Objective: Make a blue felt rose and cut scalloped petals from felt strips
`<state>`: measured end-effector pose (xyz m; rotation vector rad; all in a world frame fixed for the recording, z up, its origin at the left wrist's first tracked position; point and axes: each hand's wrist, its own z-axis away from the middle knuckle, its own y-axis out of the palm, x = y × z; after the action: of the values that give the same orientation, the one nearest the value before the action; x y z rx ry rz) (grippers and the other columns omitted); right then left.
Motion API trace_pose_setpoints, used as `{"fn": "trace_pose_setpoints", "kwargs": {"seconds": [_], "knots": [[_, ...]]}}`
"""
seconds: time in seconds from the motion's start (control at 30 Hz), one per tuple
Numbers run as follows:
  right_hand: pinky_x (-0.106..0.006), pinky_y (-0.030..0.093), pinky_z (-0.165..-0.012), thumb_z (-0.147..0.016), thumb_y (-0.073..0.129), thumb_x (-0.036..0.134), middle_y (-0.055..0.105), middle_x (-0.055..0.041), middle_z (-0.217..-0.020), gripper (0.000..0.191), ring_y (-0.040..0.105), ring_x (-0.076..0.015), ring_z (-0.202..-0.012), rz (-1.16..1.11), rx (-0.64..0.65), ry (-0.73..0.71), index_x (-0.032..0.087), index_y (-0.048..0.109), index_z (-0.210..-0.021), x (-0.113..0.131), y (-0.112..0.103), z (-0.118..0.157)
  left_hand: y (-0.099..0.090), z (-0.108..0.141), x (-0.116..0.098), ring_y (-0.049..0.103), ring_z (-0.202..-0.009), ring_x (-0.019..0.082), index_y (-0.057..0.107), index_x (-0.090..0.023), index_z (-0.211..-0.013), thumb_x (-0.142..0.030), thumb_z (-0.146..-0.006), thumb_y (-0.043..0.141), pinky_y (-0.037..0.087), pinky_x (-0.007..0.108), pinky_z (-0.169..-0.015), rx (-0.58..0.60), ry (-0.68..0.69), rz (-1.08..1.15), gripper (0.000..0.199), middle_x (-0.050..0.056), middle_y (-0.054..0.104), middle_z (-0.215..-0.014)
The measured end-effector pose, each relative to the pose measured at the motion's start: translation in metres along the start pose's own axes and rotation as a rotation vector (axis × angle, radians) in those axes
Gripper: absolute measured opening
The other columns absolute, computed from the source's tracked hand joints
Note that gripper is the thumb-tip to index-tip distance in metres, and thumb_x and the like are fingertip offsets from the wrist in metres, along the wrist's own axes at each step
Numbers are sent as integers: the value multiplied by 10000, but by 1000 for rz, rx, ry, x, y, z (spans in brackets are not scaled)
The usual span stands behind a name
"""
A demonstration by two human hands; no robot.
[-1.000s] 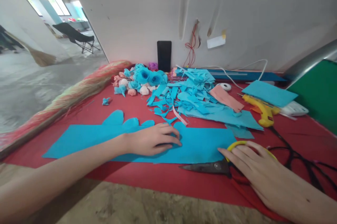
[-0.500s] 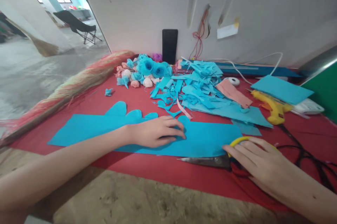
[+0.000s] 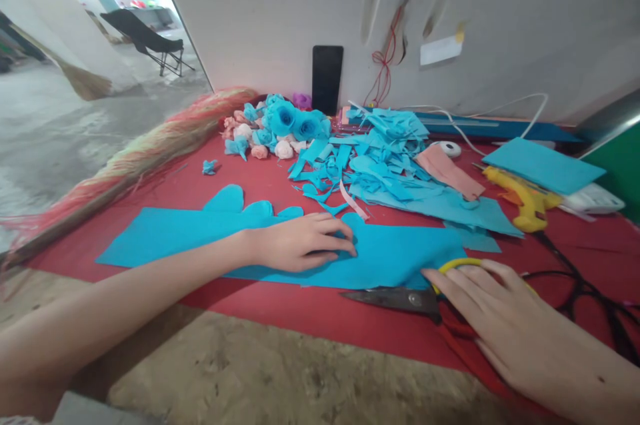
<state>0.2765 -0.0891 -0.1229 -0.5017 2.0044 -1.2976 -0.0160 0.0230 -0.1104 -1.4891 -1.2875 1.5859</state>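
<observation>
A long strip of blue crepe paper (image 3: 395, 248) lies across the red surface (image 3: 380, 328). On its middle rests my left hand (image 3: 305, 243), palm down with the fingers loosely spread. My right hand (image 3: 500, 308) is closed around a pair of scissors (image 3: 400, 299) with yellow and red handles. The scissor blades look closed and point left, along the strip's near edge. Beside my right fingertips, the right end of the strip is wrinkled and slightly raised. Rounded blue paper petals (image 3: 225, 198) stick out behind the strip, partly hidden under it.
Blue and pink paper flowers (image 3: 283, 122) sit at the back, beside a leaning black phone (image 3: 327, 78). Blue scraps (image 3: 385, 158) are heaped right of them. A yellow glue gun (image 3: 530, 202) lies at the right. Raffia-like fibre (image 3: 165, 138) runs along the left edge.
The right end of the blue strip has wrinkled and lifted near my right fingers. My left hand stays in place on the paper. The view has shifted slightly.
</observation>
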Motion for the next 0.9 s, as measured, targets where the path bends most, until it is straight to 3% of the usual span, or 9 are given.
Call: {"fn": "trace_pose_setpoints", "kwargs": {"seconds": [0.23, 0.37, 0.57, 0.7, 0.9], "knots": [[-446, 354, -805, -534, 357, 57, 602, -98, -920, 611, 531, -269, -864, -66, 45, -7, 106, 468, -1133, 7, 5, -12, -1, -1, -1, 487, -992, 207, 535, -147, -1149, -170, -888, 370, 383, 331, -916, 2, 19, -32, 310, 125, 516, -1160], [-434, 361, -743, -522, 348, 66, 620, -109, -865, 562, 539, -278, -789, -36, 14, -78, 79, 526, -1055, 6, 3, -20, -2, 0, -2, 489, -987, 208, 540, -139, -1143, -166, -885, 372, 382, 330, -915, -2, 19, -35, 309, 129, 522, -1152], [-334, 372, -705, -553, 331, -29, 626, -54, -734, 464, 534, -199, -680, -30, -100, -124, 86, 557, -942, 1, -3, -29, 0, 0, 0, 487, -988, 203, 538, -142, -1144, -167, -883, 387, 372, 323, -921, -2, 20, -28, 303, 119, 519, -1156], [-341, 372, -715, -571, 351, -10, 621, -57, -733, 423, 522, -196, -679, -36, -102, -154, 71, 561, -930, 2, -5, -25, 1, 1, 1, 486, -985, 206, 534, -141, -1150, -182, -894, 372, 373, 330, -917, -6, 31, -46, 306, 125, 516, -1166], [-372, 383, -705, -533, 399, 75, 628, -61, -821, 481, 526, -219, -753, -24, -29, -18, 119, 584, -974, 12, -3, -17, 1, 1, 1, 491, -973, 203, 539, -140, -1139, -190, -903, 354, 385, 329, -904, -24, 40, -61, 305, 126, 519, -1164]]}}
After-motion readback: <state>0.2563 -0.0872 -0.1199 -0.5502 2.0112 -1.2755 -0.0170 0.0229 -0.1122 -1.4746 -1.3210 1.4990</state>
